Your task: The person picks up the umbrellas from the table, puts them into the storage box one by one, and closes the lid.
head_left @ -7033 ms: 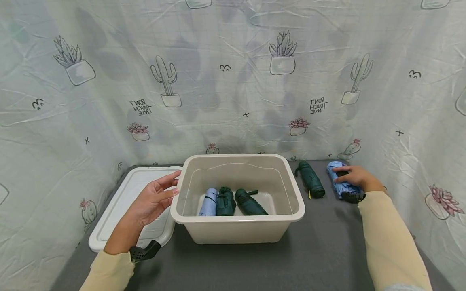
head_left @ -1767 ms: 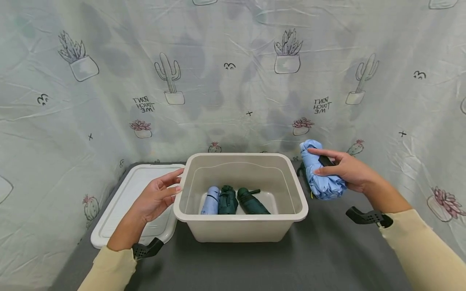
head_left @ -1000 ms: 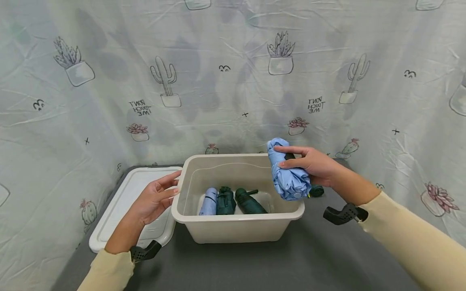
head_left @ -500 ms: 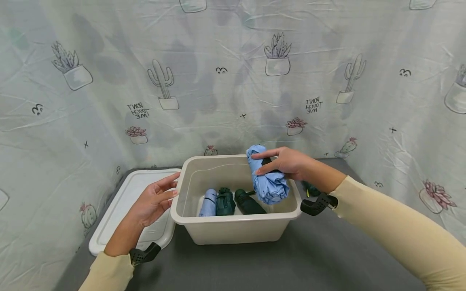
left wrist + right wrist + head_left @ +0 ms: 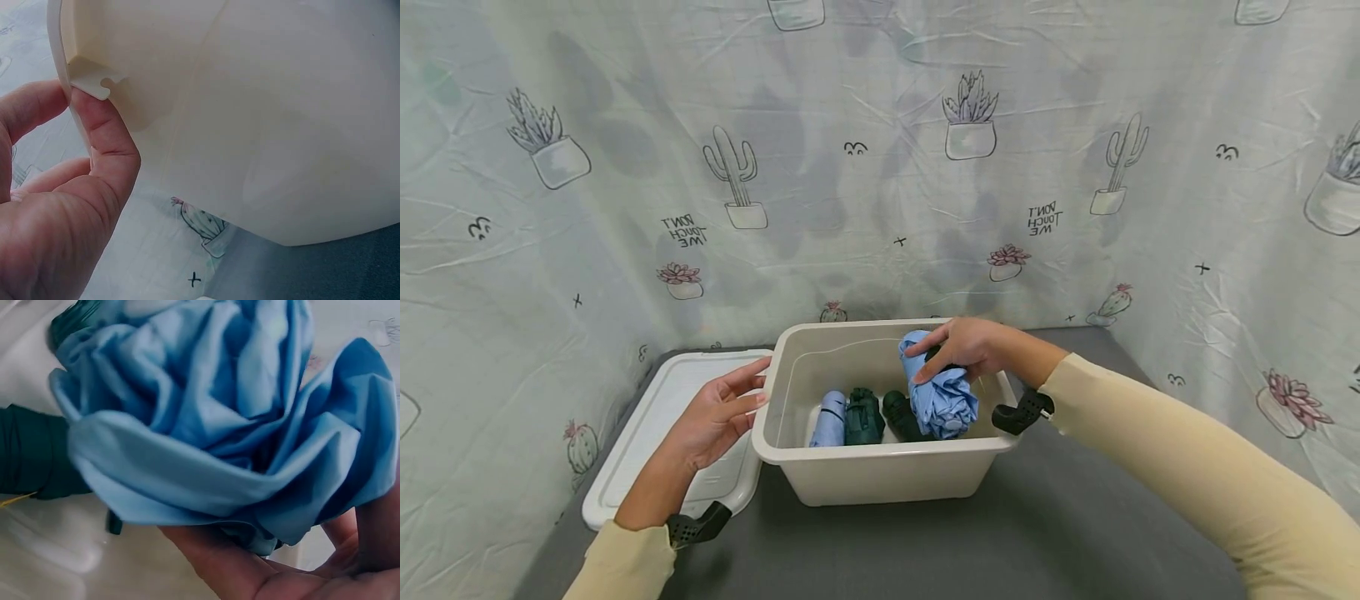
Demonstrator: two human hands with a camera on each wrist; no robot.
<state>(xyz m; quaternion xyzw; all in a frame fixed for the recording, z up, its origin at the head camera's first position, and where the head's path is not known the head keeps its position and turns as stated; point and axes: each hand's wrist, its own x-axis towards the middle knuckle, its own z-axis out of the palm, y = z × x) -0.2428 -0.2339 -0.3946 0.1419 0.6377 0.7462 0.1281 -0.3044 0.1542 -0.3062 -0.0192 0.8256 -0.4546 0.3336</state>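
Observation:
My right hand (image 5: 976,346) grips a loosely rolled light blue folding umbrella (image 5: 946,404) with a black part under the fingers. The umbrella hangs tilted inside the right side of a beige plastic bin (image 5: 887,481); its gathered folds fill the right wrist view. It partly covers a dark green folded umbrella (image 5: 898,418). To the left in the bin lie another dark green umbrella (image 5: 865,417) and a slim light blue one (image 5: 829,419) with a dark band. My left hand (image 5: 718,417) pinches the bin's left rim between thumb and fingers, as the left wrist view shows.
A white lid (image 5: 662,437) lies flat on the dark grey table (image 5: 880,554), left of the bin and partly behind my left hand. A pale curtain (image 5: 880,183) printed with cactus drawings closes off the back and both sides.
My right hand has picked up the blue umbrella from the table's right side, carried it left and lowered it into the bin. My arm now hides the green umbrella right of the bin.

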